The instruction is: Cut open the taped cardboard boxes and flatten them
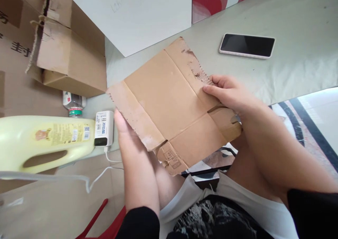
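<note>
A piece of brown cardboard point(163, 94) with fold lines, torn edges and small slotted flaps is held up in front of me, tilted, over the table's near edge. My right hand point(227, 91) grips its right edge, thumb on top and fingers behind. At the cardboard's left edge is my left hand point(126, 126); the thumb side shows there, while most of its fingers are hidden underneath. A printed stamp shows on the lower flap of the cardboard.
A phone point(247, 45) lies on the cloth-covered table point(298, 70). A white board or box point(148, 13) stands at the back. On the left are a torn cardboard box point(81, 56), a bottle point(74, 103), a yellow jug point(23, 133) and a white power bank point(104, 126) with a cable.
</note>
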A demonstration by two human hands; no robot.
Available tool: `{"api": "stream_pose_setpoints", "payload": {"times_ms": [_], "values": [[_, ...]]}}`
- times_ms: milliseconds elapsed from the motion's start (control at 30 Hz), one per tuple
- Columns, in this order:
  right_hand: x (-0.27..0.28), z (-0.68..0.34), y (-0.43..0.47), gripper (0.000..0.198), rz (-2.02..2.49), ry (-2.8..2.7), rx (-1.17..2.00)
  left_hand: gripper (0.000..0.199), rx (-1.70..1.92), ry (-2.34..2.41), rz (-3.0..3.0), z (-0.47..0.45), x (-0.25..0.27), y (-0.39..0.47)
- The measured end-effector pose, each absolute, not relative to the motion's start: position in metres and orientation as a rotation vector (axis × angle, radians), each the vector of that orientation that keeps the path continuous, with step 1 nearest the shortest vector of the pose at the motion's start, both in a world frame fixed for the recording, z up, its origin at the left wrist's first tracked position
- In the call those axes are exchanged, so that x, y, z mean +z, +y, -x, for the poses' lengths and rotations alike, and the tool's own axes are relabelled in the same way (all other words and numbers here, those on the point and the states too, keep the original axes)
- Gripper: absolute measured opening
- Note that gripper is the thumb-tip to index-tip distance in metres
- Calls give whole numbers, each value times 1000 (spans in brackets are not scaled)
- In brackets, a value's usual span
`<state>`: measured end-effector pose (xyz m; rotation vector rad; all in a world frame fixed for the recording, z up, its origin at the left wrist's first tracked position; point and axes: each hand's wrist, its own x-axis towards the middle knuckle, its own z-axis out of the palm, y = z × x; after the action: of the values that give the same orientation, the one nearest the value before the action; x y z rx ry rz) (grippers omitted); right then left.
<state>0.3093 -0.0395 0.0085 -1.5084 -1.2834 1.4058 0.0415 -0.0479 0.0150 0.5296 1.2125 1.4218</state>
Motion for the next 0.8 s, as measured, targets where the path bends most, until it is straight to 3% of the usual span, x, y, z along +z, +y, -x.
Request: {"api": "stream_pose_setpoints", "payload": {"times_ms": [100, 300, 433, 633, 800], "values": [[5, -307, -39, 12, 1527, -1285, 1334, 49, 1420, 1070, -599, -24, 7, -29], [7, -305, -36, 10, 1478, -1166, 1300, 26, 1479, 1374, -645, -14, -4, -27], [8, -318, -26, 11, 1439, -810, 1179, 14, 1650, 1258, -620, -11, 0, -24], [-4, -316, -22, 20, 1380, -719, 1264, 19, 1804, 1107, -466, -2, -1, -15], [-8, -305, -22, 16, 1360, -837, 1283, 16, 1802, 1126, -444, -5, -3, -15]]}}
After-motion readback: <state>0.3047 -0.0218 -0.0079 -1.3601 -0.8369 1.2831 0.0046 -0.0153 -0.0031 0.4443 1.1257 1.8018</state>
